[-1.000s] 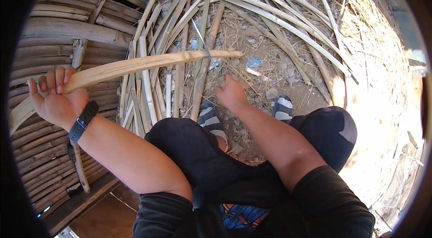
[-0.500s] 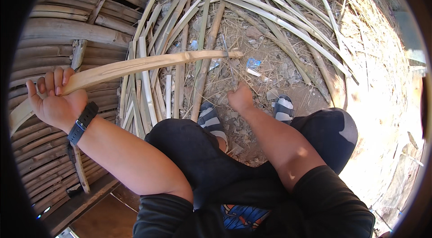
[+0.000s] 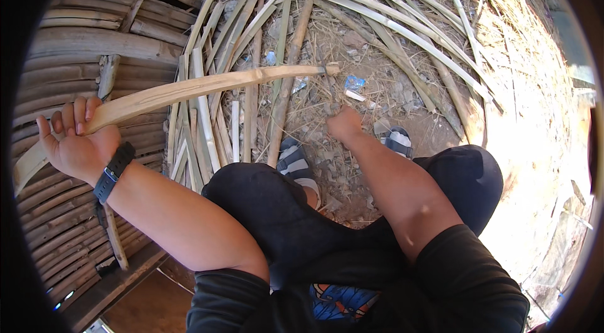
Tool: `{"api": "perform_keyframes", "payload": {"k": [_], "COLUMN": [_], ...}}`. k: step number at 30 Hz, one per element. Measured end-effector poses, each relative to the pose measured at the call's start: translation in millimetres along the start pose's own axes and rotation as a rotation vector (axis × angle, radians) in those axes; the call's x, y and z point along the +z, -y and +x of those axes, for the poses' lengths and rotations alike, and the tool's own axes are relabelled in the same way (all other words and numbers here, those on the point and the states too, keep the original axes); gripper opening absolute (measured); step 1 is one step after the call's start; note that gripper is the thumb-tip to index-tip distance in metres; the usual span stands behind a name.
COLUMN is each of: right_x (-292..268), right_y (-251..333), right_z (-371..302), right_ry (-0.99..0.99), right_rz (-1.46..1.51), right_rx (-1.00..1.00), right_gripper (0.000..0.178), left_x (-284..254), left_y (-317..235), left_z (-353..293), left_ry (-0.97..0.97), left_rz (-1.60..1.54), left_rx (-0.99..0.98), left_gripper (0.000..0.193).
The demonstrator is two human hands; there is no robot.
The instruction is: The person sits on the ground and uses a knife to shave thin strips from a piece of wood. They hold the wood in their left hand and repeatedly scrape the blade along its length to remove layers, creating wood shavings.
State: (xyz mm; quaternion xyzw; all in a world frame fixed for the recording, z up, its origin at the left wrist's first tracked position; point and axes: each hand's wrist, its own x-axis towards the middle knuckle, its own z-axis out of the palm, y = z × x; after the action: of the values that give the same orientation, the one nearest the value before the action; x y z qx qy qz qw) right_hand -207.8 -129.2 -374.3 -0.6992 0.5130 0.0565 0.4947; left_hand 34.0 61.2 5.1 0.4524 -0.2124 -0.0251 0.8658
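Left hand [image 3: 85, 138] clasps bamboo strip [image 3: 201, 86]; right hand [image 3: 344, 124] fists knife [image 3: 327, 84] across far end; apparently shaving; next stroke needs steady strip

A long, curved, pale tan strip of split bamboo [image 3: 201, 84] shows a smooth, matt face with natural grain, crossed near its right end by a thin, dark blade [image 3: 324, 70] that looks like dull metal. At left, a brown slatted bamboo wall [image 3: 69, 75] appears dry, weathered and ridged. On the far side, slender, pale bamboo strips [image 3: 384, 15] look smooth above rough, gritty brown ground [image 3: 352, 191] strewn with dry straw, where a crumpled blue scrap [image 3: 355, 83] shines like glossy plastic. Near, a black short-sleeved cloth shirt [image 3: 465, 282] and dark cloth trousers [image 3: 314, 232] look soft and matt; a black wrist strap [image 3: 105, 187] resembles rubber or plastic.
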Motion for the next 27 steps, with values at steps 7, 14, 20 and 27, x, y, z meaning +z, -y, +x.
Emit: {"api": "perform_keyframes", "payload": {"k": [7, 14, 20, 27], "right_x": [2.3, -21.4, 6.8, -11.0], "right_y": [66.6, -7.4, 16.1, -18.2], "right_z": [-53.2, 13.5, -25.9, -3.9], "right_ry": [0.024, 0.109, -0.025, -0.005], "right_rz": [0.025, -0.184, -0.112, -0.203], "right_rx": [-0.311, 0.002, -0.14, 0.019], "right_gripper": [0.052, 0.048, 0.042, 0.044], "left_x": [5.3, -3.9, 7.7, 7.6], "left_y": [-2.2, -1.4, -1.0, 0.4], "left_z": [-3.1, 0.1, -0.5, 2.0], "left_ry": [0.054, 0.026, 0.047, 0.026], "left_rz": [-0.014, -0.021, 0.009, -0.011], "left_rx": [-0.009, -0.021, -0.001, -0.017], "left_gripper": [0.032, 0.032, 0.032, 0.032]}}
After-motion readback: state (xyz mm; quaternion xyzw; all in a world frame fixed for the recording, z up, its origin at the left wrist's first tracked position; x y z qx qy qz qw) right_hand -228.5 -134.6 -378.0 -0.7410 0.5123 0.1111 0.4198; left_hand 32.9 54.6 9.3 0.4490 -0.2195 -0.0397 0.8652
